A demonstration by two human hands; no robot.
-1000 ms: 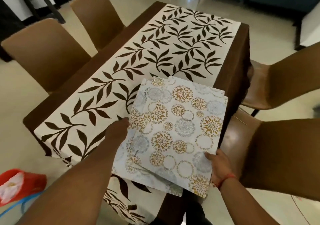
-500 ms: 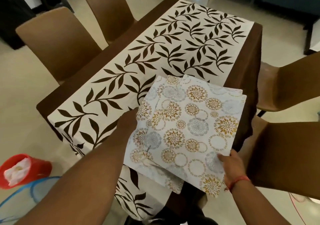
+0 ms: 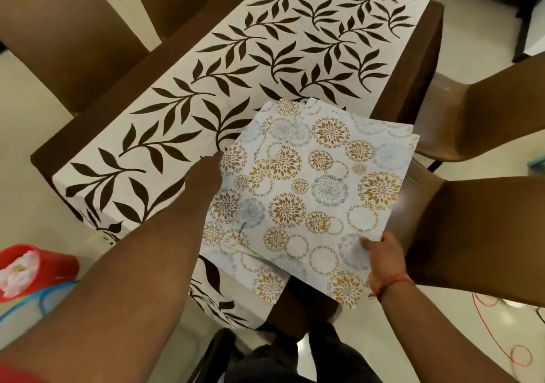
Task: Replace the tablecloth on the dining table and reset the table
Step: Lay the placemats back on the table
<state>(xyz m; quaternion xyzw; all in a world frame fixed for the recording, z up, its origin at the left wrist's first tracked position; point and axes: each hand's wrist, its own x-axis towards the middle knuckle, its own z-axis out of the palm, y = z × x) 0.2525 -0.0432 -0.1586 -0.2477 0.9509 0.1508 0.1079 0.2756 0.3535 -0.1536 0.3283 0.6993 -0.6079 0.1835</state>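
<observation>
Folded cloth held over the surface's near right corner

Left hand [image 3: 206, 173] and right hand [image 3: 380, 253] fingers clamp the folded floral tablecloth [image 3: 309, 194] above the leaf-print tablecloth [image 3: 236, 58].

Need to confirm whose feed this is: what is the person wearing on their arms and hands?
Both forearms are bare, with no gloves or watch showing. The right hand has a thin red thread band around the wrist, a loose end trailing. The left hand wears nothing visible; a patch of red sleeve shows at that arm's upper end, in the frame's bottom left corner.
</observation>
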